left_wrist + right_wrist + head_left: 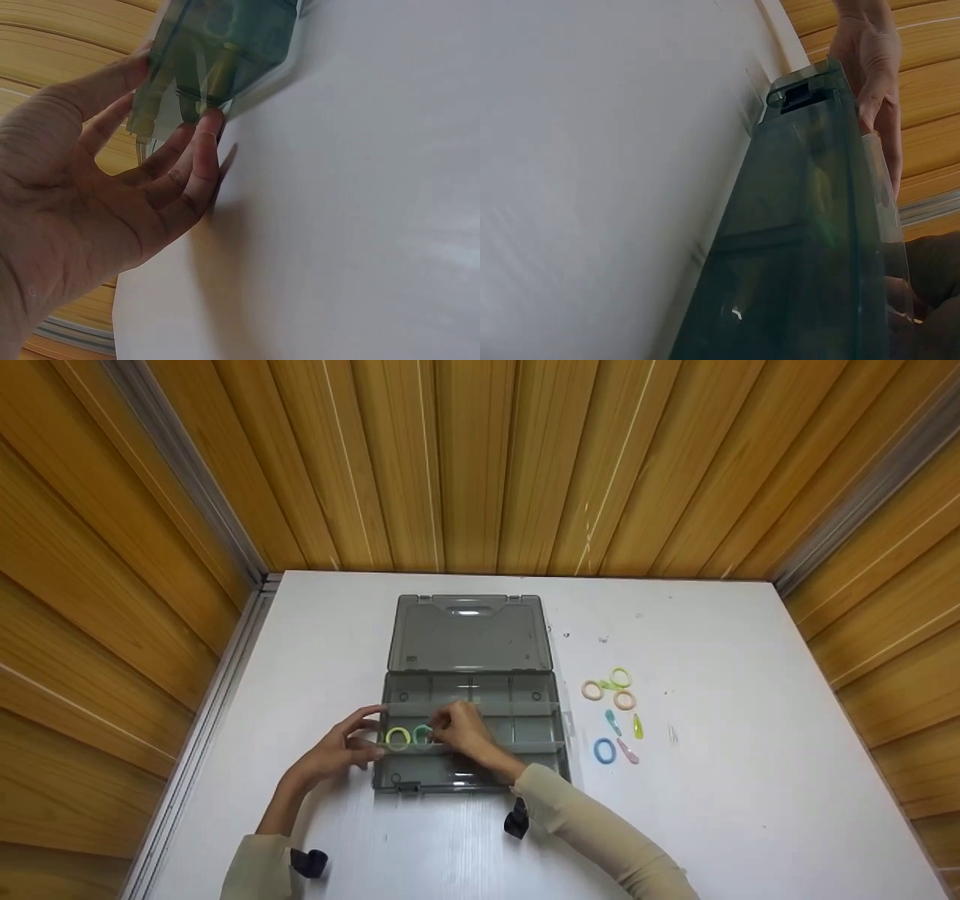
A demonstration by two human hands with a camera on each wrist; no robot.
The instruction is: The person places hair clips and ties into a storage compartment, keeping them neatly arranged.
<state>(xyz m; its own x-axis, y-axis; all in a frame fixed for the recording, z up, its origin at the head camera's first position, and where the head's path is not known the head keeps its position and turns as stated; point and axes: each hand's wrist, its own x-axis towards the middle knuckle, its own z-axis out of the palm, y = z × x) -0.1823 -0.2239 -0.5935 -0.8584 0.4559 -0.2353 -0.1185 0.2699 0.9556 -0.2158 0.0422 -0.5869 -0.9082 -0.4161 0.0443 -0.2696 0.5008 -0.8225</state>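
Note:
A smoky grey plastic box (pixel 480 777) lies open on the white table, with a clear divider tray (pixel 535 727) set across it. My left hand (pixel 334 750) grips the tray's left end, thumb at the front and fingers at the back; the left wrist view shows the fingertips right at the end wall. In the tray, a yellow hair tie (pixel 397 736) lies near that hand. Beside it, my right hand (pixel 461 727) reaches in and pinches a teal hair tie (pixel 421 733) at its right side. Most of the right hand is hidden in its own wrist view.
The box's lid (pixel 469 637) is folded back behind it. Right of the box lie several hair ties, such as a blue one (pixel 604 751), and hair clips, including a pink one (pixel 628 751) and a teal one (pixel 613 723). Wood-patterned walls (pixel 480 472) surround the table.

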